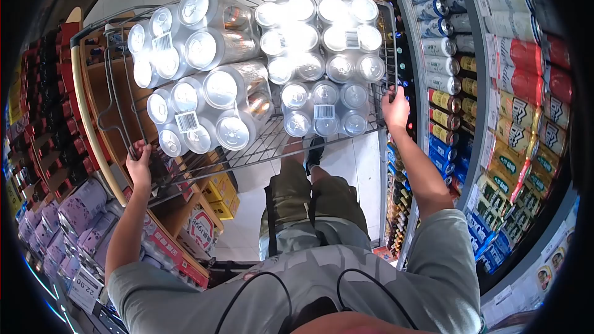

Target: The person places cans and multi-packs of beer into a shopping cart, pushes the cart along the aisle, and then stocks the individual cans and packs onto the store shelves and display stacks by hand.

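Observation:
A metal wire shopping cart (238, 159) stands in front of my body, seen from above. My left hand (140, 159) is closed around its near left corner. At the near right side of the basket, my right hand (395, 109) has its fingers wrapped on the wire rim. Shrink-wrapped packs of cans fill much of the basket, their lids facing up. One pack (200, 114) tilts at the near left, and another (325, 110) sits at the near right. Glare washes out part of the far packs (318, 36).
Shelves of cans and drink packs (442, 80) rise close on my right. To the left are a wooden display (110, 102), purple-patterned packs (83, 204) and a yellow box (221, 195). Pale floor tiles (247, 210) run beneath the cart and around my legs.

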A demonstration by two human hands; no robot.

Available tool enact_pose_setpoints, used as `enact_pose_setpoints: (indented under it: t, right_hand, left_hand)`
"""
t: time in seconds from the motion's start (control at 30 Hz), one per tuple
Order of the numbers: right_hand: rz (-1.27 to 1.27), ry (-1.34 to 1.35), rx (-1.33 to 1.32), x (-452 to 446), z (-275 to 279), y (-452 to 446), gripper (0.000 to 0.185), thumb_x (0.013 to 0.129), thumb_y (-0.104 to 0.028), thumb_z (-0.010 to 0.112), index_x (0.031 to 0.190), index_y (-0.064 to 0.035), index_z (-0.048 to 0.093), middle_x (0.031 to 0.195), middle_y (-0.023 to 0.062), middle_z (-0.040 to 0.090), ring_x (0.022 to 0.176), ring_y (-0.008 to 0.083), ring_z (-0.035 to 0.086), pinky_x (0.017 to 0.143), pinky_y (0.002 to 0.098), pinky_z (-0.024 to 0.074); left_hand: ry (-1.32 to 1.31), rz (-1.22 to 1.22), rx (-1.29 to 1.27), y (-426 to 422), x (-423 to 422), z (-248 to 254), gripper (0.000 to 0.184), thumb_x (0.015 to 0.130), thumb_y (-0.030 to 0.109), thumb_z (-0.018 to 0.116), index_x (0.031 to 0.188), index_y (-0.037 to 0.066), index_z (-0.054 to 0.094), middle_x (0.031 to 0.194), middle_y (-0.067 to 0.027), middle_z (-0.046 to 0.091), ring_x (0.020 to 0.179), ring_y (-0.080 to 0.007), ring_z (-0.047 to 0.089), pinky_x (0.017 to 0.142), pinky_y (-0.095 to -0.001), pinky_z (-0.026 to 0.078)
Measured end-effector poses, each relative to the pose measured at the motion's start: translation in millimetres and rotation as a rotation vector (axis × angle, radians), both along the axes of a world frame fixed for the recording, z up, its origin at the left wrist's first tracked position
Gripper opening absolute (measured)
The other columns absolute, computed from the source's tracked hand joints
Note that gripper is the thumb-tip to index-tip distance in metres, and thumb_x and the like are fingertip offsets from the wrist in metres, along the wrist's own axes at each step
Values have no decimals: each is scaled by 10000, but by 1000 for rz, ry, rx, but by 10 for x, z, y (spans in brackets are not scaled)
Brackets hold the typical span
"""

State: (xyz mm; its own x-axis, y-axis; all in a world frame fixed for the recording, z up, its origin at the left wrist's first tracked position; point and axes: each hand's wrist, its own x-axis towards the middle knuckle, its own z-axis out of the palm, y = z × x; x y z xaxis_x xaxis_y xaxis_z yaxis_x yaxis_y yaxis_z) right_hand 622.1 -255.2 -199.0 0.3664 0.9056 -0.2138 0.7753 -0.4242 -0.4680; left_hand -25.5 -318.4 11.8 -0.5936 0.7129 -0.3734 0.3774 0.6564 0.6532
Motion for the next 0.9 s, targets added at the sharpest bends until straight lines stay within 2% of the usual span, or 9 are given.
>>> enact_pose_setpoints:
  t: [0.17, 0.37, 0.7, 0.83, 0.9]
  right_hand:
    - [-13, -9, -49, -42, 131, -504, 215, 807, -130, 591, 1002, -61, 536, 892, 206, 668, 845, 415, 637, 745, 492, 503]
    - [-31, 3, -6, 9, 41, -1192, 258, 778, -127, 607, 1020, -69, 540, 909, 191, 668, 830, 402, 645, 724, 491, 500]
    - [-97, -9, 6, 33, 31, -2318, 265, 771, -138, 617, 1015, -62, 546, 931, 177, 664, 838, 383, 641, 760, 467, 489]
    - [-124, -105, -56, 22, 19, -2727, 247, 763, -120, 600, 1000, -75, 546, 859, 193, 667, 776, 400, 643, 686, 502, 498]
    - [-126, -112, 18, 11, -27, -2981, 230, 770, -133, 581, 992, -83, 554, 831, 203, 664, 757, 407, 642, 672, 505, 505]
  left_hand:
    - [29, -18, 1, -499, -131, -100, 209, 879, 182, 687, 1040, 81, 600, 869, 39, 633, 783, -70, 627, 611, -214, 416]
    - [-59, -76, 63, -1023, -196, -137, 167, 887, 136, 670, 1020, 71, 594, 847, 27, 642, 788, -95, 658, 602, -202, 421]
    - [-7, -96, 63, -1841, -151, -176, 160, 867, 95, 689, 988, 53, 593, 824, 24, 633, 751, -77, 641, 567, -192, 404]
    - [21, -140, 91, -2055, -76, -136, 157, 863, 103, 697, 977, 49, 603, 799, 21, 631, 712, -71, 624, 559, -192, 406]
    - [27, -169, 97, -2162, -81, -139, 162, 862, 110, 699, 978, 48, 603, 798, 19, 631, 717, -76, 630, 561, -192, 409]
